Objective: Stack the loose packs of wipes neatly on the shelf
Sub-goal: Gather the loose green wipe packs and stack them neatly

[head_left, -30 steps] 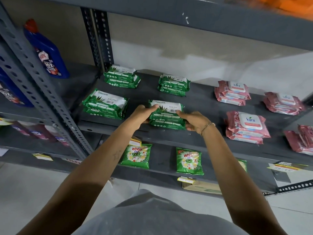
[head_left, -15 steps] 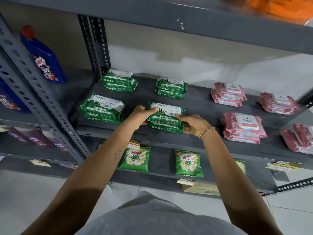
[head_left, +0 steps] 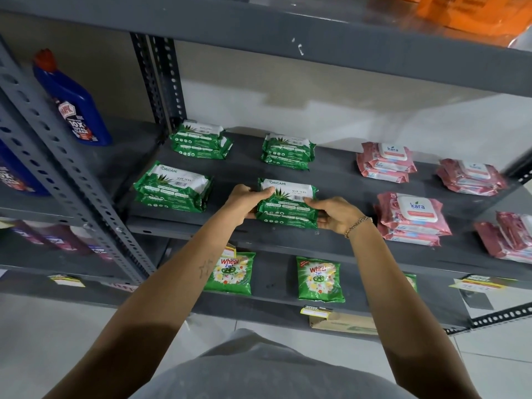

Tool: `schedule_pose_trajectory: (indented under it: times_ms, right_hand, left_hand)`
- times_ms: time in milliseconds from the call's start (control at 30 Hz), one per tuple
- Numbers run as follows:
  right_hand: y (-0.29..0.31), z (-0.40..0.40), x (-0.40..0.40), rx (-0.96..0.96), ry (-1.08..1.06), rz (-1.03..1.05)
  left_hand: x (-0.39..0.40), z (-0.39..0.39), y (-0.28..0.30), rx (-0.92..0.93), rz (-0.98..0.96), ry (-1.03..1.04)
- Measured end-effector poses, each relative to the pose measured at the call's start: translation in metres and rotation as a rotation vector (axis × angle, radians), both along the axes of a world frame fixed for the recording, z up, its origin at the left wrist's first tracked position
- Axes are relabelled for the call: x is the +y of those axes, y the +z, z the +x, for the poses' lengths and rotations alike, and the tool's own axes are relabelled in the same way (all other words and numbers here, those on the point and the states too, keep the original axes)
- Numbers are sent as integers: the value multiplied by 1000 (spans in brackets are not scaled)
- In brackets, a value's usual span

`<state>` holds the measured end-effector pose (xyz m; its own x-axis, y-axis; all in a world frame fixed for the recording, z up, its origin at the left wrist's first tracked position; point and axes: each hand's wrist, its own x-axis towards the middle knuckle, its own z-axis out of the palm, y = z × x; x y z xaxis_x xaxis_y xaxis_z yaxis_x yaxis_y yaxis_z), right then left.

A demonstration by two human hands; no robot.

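A stack of green wipes packs (head_left: 288, 203) sits near the front edge of the grey shelf (head_left: 339, 180). My left hand (head_left: 246, 201) grips its left end and my right hand (head_left: 335, 214) grips its right end, both on the top pack. Three more green stacks lie on the shelf: front left (head_left: 172, 187), back left (head_left: 200, 139) and back middle (head_left: 288, 151). Pink wipes stacks stand to the right at the back (head_left: 385, 162), far back right (head_left: 469, 177), front (head_left: 411, 220) and right edge (head_left: 506, 240).
A blue cleaner bottle (head_left: 73, 102) stands on the neighbouring shelf at left, behind a perforated grey upright (head_left: 74, 180). Green detergent sachets (head_left: 230, 273) (head_left: 319, 279) lie on the shelf below. An upper shelf board (head_left: 288, 33) overhangs the work area.
Both hands stay on the middle green stack and shift only slightly. The view has drifted a little, so the shelf sits lower in the frame.
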<state>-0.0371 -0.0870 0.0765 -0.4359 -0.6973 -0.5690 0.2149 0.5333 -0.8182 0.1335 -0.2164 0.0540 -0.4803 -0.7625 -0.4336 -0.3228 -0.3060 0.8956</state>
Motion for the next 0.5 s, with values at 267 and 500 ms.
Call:
schedule_pose_trajectory:
  times_ms: [267,500]
  right_hand:
    - [0,3,-5,8,22,-1]
    - [-1,1,-2,-17,18,-3]
  left_hand:
    - [1,4,5,-42,-24,21]
    - [4,8,13,-266,-294,-62]
